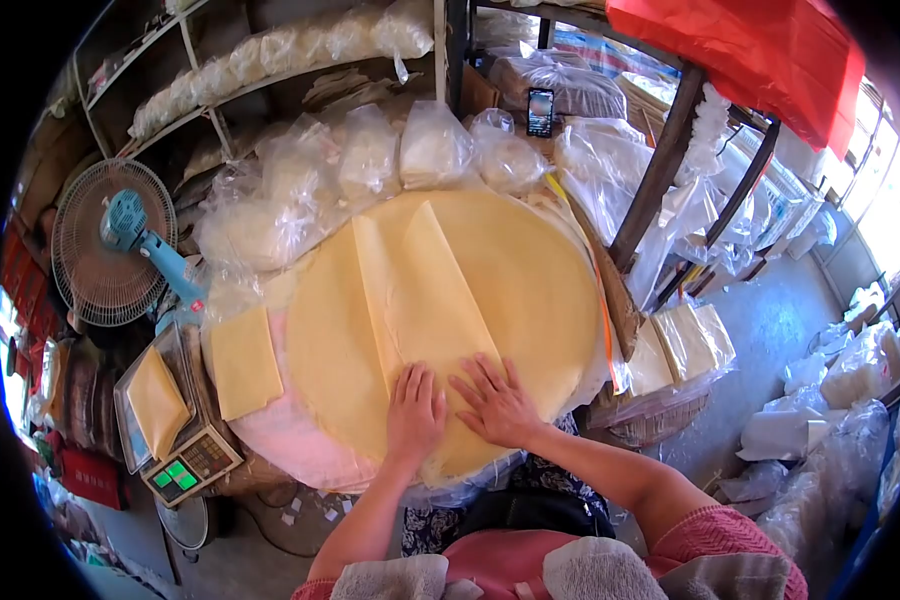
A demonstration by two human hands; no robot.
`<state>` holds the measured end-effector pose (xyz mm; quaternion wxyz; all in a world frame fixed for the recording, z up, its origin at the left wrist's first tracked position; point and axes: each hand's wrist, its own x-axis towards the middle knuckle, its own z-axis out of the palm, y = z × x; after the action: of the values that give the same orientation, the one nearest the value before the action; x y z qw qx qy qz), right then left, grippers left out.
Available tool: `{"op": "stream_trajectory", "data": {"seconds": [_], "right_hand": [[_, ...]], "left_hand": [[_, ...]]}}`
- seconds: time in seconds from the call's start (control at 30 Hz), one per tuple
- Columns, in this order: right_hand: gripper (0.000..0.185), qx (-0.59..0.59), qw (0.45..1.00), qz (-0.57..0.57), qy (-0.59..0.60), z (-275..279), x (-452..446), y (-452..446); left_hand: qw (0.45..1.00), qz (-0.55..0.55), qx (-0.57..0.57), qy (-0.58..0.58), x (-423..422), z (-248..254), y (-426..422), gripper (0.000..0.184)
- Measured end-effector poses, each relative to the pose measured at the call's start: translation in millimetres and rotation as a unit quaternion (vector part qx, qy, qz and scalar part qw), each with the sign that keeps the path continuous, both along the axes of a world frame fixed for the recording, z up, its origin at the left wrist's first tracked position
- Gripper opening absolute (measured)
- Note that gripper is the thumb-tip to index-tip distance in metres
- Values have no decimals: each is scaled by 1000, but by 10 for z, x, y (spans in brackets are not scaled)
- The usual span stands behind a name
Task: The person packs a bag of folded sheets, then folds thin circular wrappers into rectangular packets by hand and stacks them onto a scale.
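Note:
A large round stack of thin yellow sheets (540, 260) lies in front of me. The top sheet (420, 290) has its sides folded inward, forming a long strip with a pointed far end. My left hand (416, 408) rests flat on the near part of this folded sheet, fingers stretched forward. Beside it, my right hand (498, 402) lies palm down with fingers spread, at the strip's right edge. Neither hand grips anything. Left of the round stack is a pile of folded yellow sheets (247, 362). Another folded yellow sheet (157, 402) sits on a digital scale (192, 466) with lit green displays.
A standing fan (115, 240) is at the left. Plastic bags of pale sheets (436, 145) line the back, near an upright phone (540, 112). Wooden posts (658, 165) rise at the right, beside wrapped folded stacks (685, 343). A red cover (750, 60) hangs above.

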<state>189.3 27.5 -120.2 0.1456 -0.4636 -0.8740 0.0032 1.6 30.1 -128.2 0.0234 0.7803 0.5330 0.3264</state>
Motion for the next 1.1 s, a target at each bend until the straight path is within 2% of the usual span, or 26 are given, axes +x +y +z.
{"op": "stream_trajectory", "data": {"seconds": [0.43, 0.63, 0.73, 0.83, 1.03, 1.1], "right_hand": [[58, 0, 1000, -2, -8, -78, -18, 1], [55, -2, 1000, 9, 14, -52, 12, 40], [55, -31, 995, 41, 84, -166, 176, 175], [55, -47, 984, 23, 171, -44, 283, 264], [62, 9, 988, -60, 140, -191, 45, 436], [63, 21, 993, -91, 76, -189, -101, 405]], "left_hand": [[1000, 0, 8, -2, -25, -48, -15, 38], [999, 12, -7, -41, -21, -21, -2, 37], [998, 14, -9, -55, -30, -39, -1, 36], [998, 17, 0, -59, -39, -74, -6, 35], [999, 20, 8, -45, -46, -119, 9, 36], [999, 16, 11, -43, -27, -105, 40, 36]]}}
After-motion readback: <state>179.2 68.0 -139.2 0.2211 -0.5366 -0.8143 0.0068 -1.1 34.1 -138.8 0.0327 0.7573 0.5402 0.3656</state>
